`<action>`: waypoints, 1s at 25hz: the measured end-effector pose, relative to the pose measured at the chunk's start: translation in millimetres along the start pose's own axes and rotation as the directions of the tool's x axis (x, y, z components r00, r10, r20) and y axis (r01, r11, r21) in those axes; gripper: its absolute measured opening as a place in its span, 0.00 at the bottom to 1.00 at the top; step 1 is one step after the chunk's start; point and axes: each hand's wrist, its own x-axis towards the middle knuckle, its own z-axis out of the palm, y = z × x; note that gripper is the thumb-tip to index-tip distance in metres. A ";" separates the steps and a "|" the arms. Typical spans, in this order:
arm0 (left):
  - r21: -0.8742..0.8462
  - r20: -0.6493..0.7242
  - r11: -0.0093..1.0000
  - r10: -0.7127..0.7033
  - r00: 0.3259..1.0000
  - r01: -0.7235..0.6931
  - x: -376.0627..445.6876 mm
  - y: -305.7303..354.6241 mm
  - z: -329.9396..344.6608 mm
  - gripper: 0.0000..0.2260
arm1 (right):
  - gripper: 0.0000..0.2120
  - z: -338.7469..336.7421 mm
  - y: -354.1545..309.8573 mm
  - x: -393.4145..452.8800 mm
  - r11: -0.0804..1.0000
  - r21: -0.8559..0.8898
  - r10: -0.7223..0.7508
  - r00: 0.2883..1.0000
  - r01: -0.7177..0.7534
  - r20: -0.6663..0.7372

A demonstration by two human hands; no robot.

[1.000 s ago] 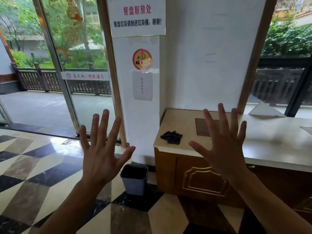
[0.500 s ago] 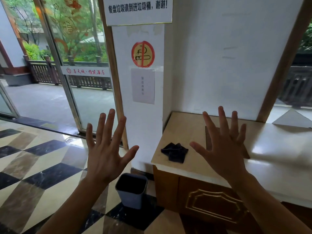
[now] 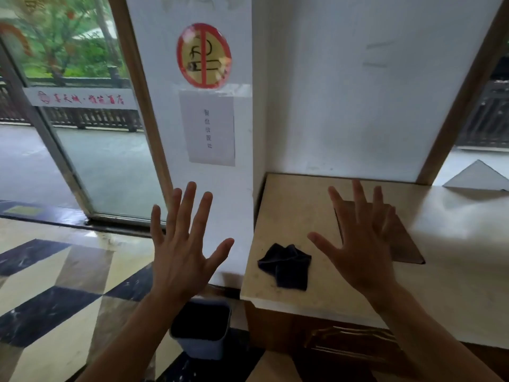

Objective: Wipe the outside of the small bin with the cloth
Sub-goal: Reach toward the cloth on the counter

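Both hands, left hand and right hand, spread empty mid-frame; cloth sits near counter edge, a clumsy grab could drop it beside small bin.

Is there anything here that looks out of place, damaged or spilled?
Little stands out. The dark cloth lies crumpled, not folded, on the counter. The small bin stands upright on the floor, nothing spilled around it. Both hands, left and right, are open and empty.
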 end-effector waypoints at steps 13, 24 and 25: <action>-0.272 0.272 0.961 0.117 0.955 -0.041 17.3 -12.5 182.1 0.35 | 0.33 131.0 30.9 -6.7 0.955 -0.013 0.293 0.936 -0.296 0.194; -0.149 0.655 0.977 -0.019 0.756 0.153 -35.7 35.6 311.0 0.31 | 0.30 261.1 87.3 -7.3 0.931 -0.005 0.275 0.691 -0.366 0.669; -0.122 0.711 0.970 -0.062 0.701 0.210 -39.4 39.8 321.5 0.32 | 0.31 269.5 90.9 -8.0 0.898 -0.014 0.319 0.631 -0.439 0.707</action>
